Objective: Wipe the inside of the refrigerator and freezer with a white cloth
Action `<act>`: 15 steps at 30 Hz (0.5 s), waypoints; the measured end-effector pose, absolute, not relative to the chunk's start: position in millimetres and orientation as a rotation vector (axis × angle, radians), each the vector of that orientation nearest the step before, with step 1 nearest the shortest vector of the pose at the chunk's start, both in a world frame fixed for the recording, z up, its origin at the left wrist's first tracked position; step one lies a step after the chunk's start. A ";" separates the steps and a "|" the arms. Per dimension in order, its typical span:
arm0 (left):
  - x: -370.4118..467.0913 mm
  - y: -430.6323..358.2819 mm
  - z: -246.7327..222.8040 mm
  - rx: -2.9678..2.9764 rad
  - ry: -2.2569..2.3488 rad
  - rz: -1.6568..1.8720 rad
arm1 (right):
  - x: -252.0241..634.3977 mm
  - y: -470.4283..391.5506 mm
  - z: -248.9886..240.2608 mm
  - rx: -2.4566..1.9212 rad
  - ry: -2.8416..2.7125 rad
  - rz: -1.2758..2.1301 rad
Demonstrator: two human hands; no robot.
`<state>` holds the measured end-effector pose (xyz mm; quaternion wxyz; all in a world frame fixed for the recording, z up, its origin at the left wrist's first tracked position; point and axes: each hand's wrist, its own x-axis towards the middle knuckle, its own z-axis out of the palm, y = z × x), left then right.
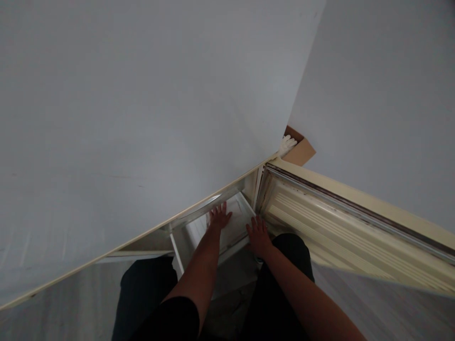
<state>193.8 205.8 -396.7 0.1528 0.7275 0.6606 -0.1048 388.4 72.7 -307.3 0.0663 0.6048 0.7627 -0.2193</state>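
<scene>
A white drawer [179, 253] is pulled out from an opening in a white cabinet front that looks like a fridge or freezer. Inside it lies a flat whitish panel or packet [236, 220], whose kind I cannot make out. My left hand [220, 218] reaches over the drawer, its fingers spread and pointing toward the back, on or just above that flat thing. At the drawer's right edge is my right hand [259, 235], fingers stretched out, palm down and apparently resting on the rim. Neither hand visibly grasps anything.
An open cream door [330, 222] with ribbed lining and a dirty seal stands close on the right. Behind its hinge sits a cardboard box [301, 150] with white gloves [287, 144]. The large white surface [142, 94] fills the upper left. My knees flank the drawer above wood-look flooring [78, 303].
</scene>
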 end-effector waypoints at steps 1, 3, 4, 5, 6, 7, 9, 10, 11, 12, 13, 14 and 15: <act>194.0 202.8 -398.5 2.106 1.869 -0.287 | 388.4 72.7 -307.2 1.819 2.297 -0.665; 189.6 195.0 -401.5 2.139 1.818 -0.269 | 388.9 72.8 -306.7 1.821 2.287 -0.679; 185.0 190.5 -402.7 2.153 1.794 -0.265 | 389.2 73.0 -306.6 1.824 2.286 -0.684; 179.0 185.8 -403.7 2.162 1.775 -0.265 | 389.6 73.2 -306.8 1.825 2.288 -0.690; 171.7 180.7 -404.6 2.162 1.766 -0.271 | 390.0 73.4 -307.2 1.825 2.289 -0.697; 163.5 175.1 -405.3 2.149 1.772 -0.283 | 390.4 73.7 -307.9 1.826 2.289 -0.701; 145.1 161.9 -406.8 2.080 1.834 -0.320 | 390.8 73.9 -309.8 1.833 2.288 -0.710; 135.6 154.3 -407.9 2.027 1.882 -0.343 | 390.9 73.8 -310.7 1.843 2.286 -0.712; 126.2 146.1 -409.1 1.969 1.929 -0.367 | 390.9 73.6 -311.4 1.852 2.288 -0.708; 117.4 137.5 -410.7 1.912 1.969 -0.389 | 390.8 73.4 -311.7 1.859 2.293 -0.700; 109.3 128.8 -412.6 1.860 1.991 -0.413 | 390.7 73.1 -311.6 1.861 2.297 -0.692; 102.2 120.5 -414.7 1.822 1.995 -0.433 | 390.5 72.9 -311.2 1.860 2.296 -0.685; 96.1 112.9 -416.9 1.798 1.983 -0.453 | 390.4 72.6 -310.4 1.858 2.291 -0.680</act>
